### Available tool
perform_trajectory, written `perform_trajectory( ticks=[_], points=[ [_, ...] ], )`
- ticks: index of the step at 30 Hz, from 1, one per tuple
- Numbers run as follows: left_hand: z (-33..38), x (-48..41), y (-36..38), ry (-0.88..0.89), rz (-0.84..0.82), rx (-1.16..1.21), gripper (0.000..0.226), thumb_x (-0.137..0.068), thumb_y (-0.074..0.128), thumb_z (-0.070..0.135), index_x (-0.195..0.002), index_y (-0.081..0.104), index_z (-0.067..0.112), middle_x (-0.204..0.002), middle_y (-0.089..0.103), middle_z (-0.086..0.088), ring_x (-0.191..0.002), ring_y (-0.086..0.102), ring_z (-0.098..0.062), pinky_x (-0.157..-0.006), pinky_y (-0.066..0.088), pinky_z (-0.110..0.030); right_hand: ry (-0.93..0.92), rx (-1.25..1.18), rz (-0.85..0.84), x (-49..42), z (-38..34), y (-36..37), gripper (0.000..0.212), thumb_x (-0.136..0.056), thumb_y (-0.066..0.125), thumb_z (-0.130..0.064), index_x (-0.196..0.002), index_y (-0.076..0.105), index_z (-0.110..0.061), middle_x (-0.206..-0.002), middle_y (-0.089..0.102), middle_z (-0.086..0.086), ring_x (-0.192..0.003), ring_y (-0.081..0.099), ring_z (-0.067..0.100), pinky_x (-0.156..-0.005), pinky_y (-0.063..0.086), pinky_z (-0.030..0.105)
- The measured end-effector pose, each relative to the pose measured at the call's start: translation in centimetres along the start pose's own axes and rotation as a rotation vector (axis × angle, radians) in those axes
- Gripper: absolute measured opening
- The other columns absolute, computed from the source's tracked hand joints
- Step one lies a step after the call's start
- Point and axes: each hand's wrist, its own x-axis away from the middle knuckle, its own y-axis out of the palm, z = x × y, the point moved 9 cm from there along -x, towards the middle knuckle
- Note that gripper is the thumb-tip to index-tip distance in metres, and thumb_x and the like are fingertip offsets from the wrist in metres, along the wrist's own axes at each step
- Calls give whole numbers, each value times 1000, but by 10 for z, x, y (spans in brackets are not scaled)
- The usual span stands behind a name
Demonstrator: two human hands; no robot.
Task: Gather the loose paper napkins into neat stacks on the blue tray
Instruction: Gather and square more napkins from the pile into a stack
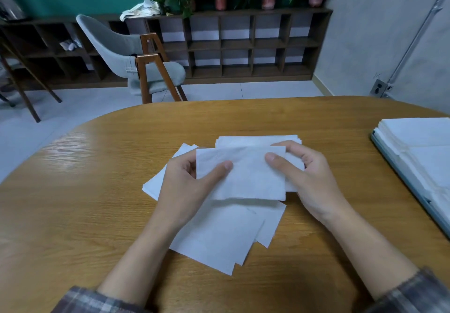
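Note:
A white paper napkin [246, 176] is held flat just above the table, between both hands. My left hand [185, 186] pinches its left edge, thumb on top. My right hand [309, 176] pinches its right edge the same way. Under and around it lie several loose white napkins [219, 234], fanned out on the wooden table [97, 191], with more behind [243, 140]. At the right edge sits the blue tray [399, 173], carrying neat stacks of white napkins [418, 139].
A grey chair [129, 54] with wooden legs stands beyond the table's far edge. Behind it runs a dark cubby shelf [231, 44] topped with potted plants. A grey wall with a socket closes the right side.

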Motion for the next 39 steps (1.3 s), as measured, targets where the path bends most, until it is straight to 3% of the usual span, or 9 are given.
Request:
perform_trajectory(
  ticks=[5, 15, 20, 22, 24, 27, 30, 34, 39],
  points=[
    [-8, 0, 1, -86, 39, 47, 10, -89, 84, 18, -98, 82, 14, -95, 82, -6, -89, 78, -31, -77, 60, -44, 87, -134, -112, 2, 10, 18, 43, -87, 83, -28, -125, 65, -34, -116, 74, 3, -105, 72, 24, -83, 56, 39],
    [-7, -1, 4, -53, 41, 44, 21, -87, 85, 11, -106, 77, 8, -91, 81, 3, -83, 78, -15, -69, 60, -28, 43, -92, -114, 2, 9, 22, 52, -98, 69, -15, -136, 54, -46, -110, 76, 5, -101, 75, 22, -81, 61, 34],
    [-2, 0, -5, -2, 110, -161, 59, -80, 84, 45, -133, 58, 39, -129, 62, 17, -111, 63, 7, -84, 55, -19, 26, -214, -114, 2, 2, 17, 57, -95, 69, -10, -138, 55, -45, -133, 67, 13, -110, 73, 28, -85, 62, 39],
    [-4, 1, 3, -93, 25, 14, 60, -87, 80, 36, -140, 52, 40, -121, 69, 16, -102, 67, 13, -76, 54, -11, 14, -249, -109, 1, 1, 15, 61, -94, 69, -8, -140, 52, -44, -133, 66, 14, -109, 73, 28, -86, 62, 37],
    [-1, 2, 9, -99, -37, 96, 56, -93, 77, 19, -139, 52, 37, -102, 80, 12, -89, 75, 2, -67, 55, -13, -17, -125, -85, 0, 1, 12, 62, -96, 70, -10, -139, 49, -49, -130, 68, 14, -112, 73, 29, -88, 62, 38],
    [4, 1, 7, -6, -29, 54, 60, -94, 76, 9, -141, 49, 33, -102, 82, 3, -83, 79, -17, -64, 61, -26, 2, -122, -156, 1, 4, 14, 63, -92, 77, -19, -140, 50, -50, -129, 69, 11, -121, 68, 30, -98, 57, 45],
    [0, -1, 6, 24, -31, -28, 66, -94, 77, 15, -145, 43, 38, -105, 81, 3, -90, 79, -20, -73, 65, -38, -47, 32, -187, 2, -1, 16, 37, -92, 76, -15, -127, 72, -27, -127, 72, -10, -124, 65, 12, -102, 50, 30],
    [-4, -3, 12, 122, -142, -410, 80, -88, 84, 35, -147, 34, 53, -115, 66, 14, -101, 68, -10, -81, 57, -24, -40, 244, 53, -7, 14, -11, 32, -95, 72, -1, -113, 79, -26, -117, 75, -24, -120, 63, -5, -106, 45, 20],
    [-12, 2, 28, 176, -411, -638, 43, -74, 94, 43, -112, 73, 40, -101, 69, 19, -98, 63, -9, -79, 45, -18, -56, 243, 238, -11, 17, -36, 33, -94, 72, 1, -111, 79, -27, -113, 73, -31, -113, 61, -14, -95, 40, 5]
  ],
)
